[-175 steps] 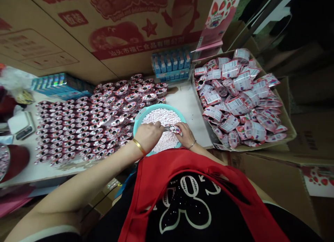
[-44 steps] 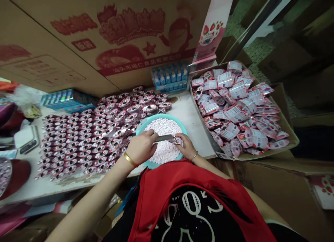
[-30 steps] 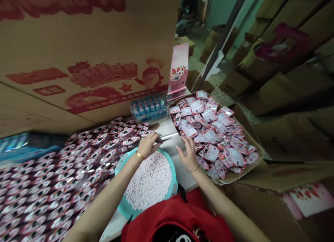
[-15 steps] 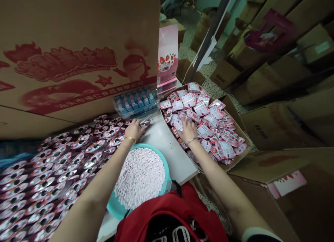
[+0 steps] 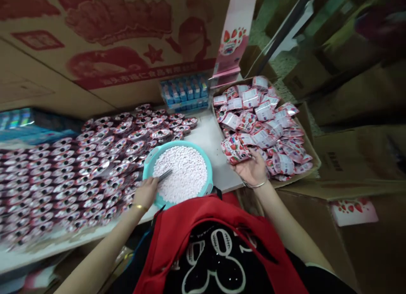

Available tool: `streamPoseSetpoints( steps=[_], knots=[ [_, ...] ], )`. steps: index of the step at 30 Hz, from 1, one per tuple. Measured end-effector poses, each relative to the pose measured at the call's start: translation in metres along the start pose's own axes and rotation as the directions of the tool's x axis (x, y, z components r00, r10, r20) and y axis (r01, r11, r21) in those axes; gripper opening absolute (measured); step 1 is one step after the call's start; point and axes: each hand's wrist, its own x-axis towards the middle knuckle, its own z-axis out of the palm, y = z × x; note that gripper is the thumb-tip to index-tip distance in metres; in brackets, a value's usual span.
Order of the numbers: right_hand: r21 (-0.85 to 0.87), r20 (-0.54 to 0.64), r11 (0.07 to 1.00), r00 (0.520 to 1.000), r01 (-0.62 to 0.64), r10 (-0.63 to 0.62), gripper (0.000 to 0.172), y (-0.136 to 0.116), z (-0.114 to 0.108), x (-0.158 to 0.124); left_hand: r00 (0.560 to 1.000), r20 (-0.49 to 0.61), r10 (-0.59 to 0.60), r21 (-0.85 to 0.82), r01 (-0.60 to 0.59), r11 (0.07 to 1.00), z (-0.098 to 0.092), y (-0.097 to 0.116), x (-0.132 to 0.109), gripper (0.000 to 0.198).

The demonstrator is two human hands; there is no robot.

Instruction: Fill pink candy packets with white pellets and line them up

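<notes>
My left hand, a gold bangle at its wrist, is closed around a slim grey metal utensil. Its tip lies over the small white candies that fill a turquoise basin; the shape of its end is not clear. On the other side, my right hand holds a red and pink strawberry-print pouch from below, fingers around its near edge. This pouch is at the near left corner of a cardboard box heaped with similar pouches.
Rows of upright pouches cover the left of the white table. Behind stand a clear tray of blue packets, a pink carton and a big printed carton. More cartons crowd the right side.
My left hand has come back from beyond the basin to its near left rim with the metal utensil. My right hand has lifted a pouch from the heap. The view has shifted.
</notes>
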Motion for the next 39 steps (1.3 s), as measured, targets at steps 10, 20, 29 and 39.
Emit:
streamPoseSetpoints(
  steps=[10, 20, 29, 39],
  knots=[
    [-0.244, -0.170, 0.964, 0.974, 0.102, -0.146, 0.044, 0.073, 0.042, -0.029, 0.994, -0.025, 0.109, -0.337, -0.111, 0.935, 0.034, 0.073, 0.074, 0.033],
    [-0.762, 0.074, 0.550, 0.890, 0.341, -0.450, 0.030, 0.090, 0.045, -0.018, 0.940, -0.141, 0.310, -0.442, -0.340, 0.830, -0.012, 0.037, 0.027, 0.033],
    [-0.747, 0.371, 0.407, 0.838, 0.526, -0.401, 0.042, 0.103, 0.079, 0.000, 0.899, -0.051, 0.435, -0.089, -0.438, 0.895, -0.095, 0.058, -0.003, 0.026],
    [-0.721, 0.397, 0.421, 0.826, 0.551, -0.401, 0.040, 0.110, 0.081, 0.001, 0.939, 0.017, 0.343, 0.271, -0.335, 0.902, -0.131, 0.117, -0.021, 0.024]
  ],
)
